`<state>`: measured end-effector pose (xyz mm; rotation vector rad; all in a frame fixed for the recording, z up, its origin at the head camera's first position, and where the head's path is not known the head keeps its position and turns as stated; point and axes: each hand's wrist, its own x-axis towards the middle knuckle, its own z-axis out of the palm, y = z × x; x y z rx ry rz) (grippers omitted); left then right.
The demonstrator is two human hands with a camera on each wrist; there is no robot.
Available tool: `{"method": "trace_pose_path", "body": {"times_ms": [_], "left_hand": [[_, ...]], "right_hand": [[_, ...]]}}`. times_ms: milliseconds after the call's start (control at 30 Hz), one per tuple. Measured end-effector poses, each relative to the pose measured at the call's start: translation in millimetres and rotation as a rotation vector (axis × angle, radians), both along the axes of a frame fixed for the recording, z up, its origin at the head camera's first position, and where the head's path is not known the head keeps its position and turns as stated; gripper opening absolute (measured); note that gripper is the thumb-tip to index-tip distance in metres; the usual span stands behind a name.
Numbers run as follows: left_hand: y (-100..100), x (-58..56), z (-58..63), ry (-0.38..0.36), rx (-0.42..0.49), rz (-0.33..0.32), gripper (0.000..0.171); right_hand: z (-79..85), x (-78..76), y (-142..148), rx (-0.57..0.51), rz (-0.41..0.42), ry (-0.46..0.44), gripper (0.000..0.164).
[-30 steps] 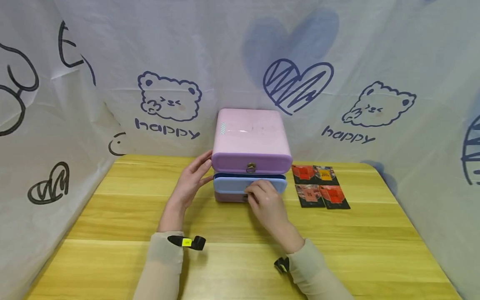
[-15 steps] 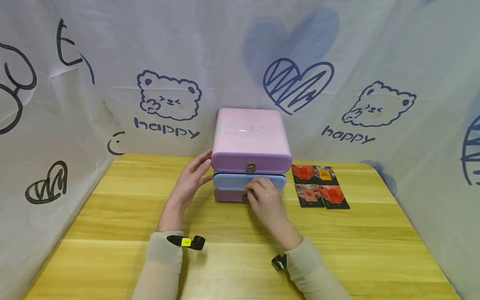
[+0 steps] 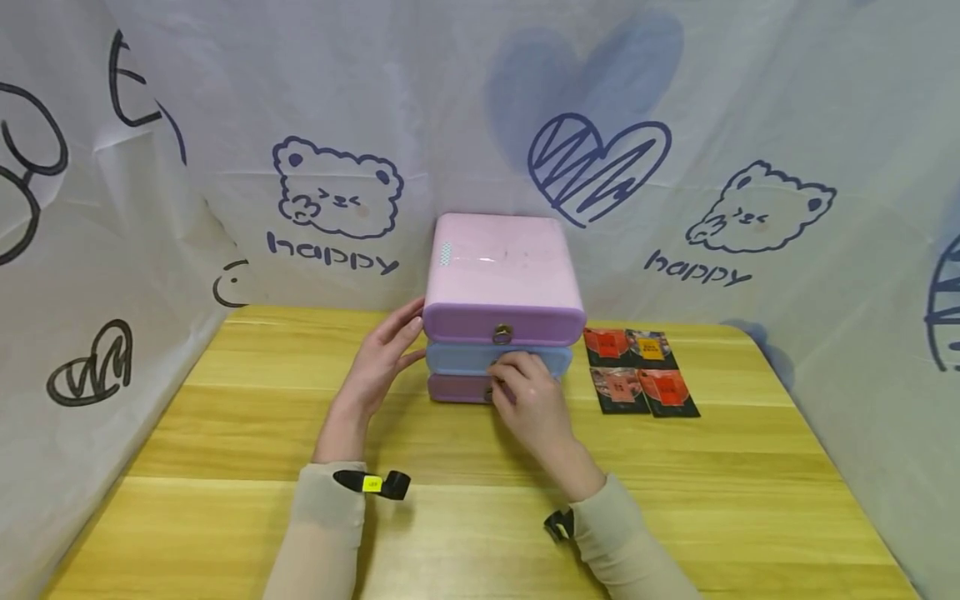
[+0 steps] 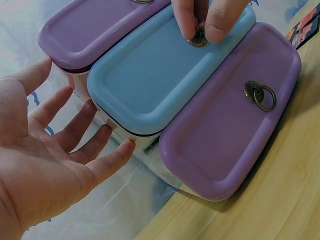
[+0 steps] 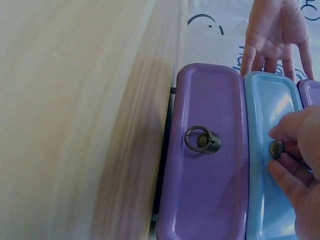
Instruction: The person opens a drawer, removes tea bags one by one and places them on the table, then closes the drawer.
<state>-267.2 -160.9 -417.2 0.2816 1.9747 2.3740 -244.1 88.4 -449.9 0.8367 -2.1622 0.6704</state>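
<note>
A small pink cabinet (image 3: 502,258) with three stacked drawers stands at the back of the table. Its middle drawer has a light blue front (image 4: 145,80); the top drawer (image 3: 461,325) and bottom drawer (image 5: 212,190) have purple fronts. My right hand (image 3: 536,408) pinches the brass pull (image 4: 198,40) of the blue drawer between thumb and fingers. The pull's ring is mostly hidden by them. Spread, nearly straight fingers of my left hand (image 3: 382,358) touch the cabinet's left side. A thin dark line shows behind the blue front in the left wrist view.
Several red-and-black printed packets (image 3: 621,390) lie flat on the wooden table (image 3: 450,517), right of the cabinet. A white cloth (image 3: 465,108) with drawn bears and hearts hangs close behind. The bottom drawer's ring pull (image 5: 202,140) hangs free.
The blue drawer has slid back into the cabinet, from slightly pulled out to nearly level with the other fronts. My right hand went with it; my left hand stayed at the side.
</note>
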Motion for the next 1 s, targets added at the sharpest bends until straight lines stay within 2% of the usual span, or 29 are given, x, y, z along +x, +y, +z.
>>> {"method": "trace_pose_path", "body": {"times_ms": [433,700,1000], "left_hand": [[0.7,-1.2,-1.8,0.005,0.009,0.003,0.054],[0.1,0.0,-2.0,-0.001,0.004,0.001,0.054],[0.8,0.0,-0.8,-0.002,0.006,0.002,0.054]], "right_hand": [[1.4,2.2,4.5,0.102,0.003,-0.021,0.022],[2.7,4.4,7.0,0.12,0.019,-0.027,0.025],[10.5,14.0,4.2,0.183,0.008,-0.045,0.028]]}}
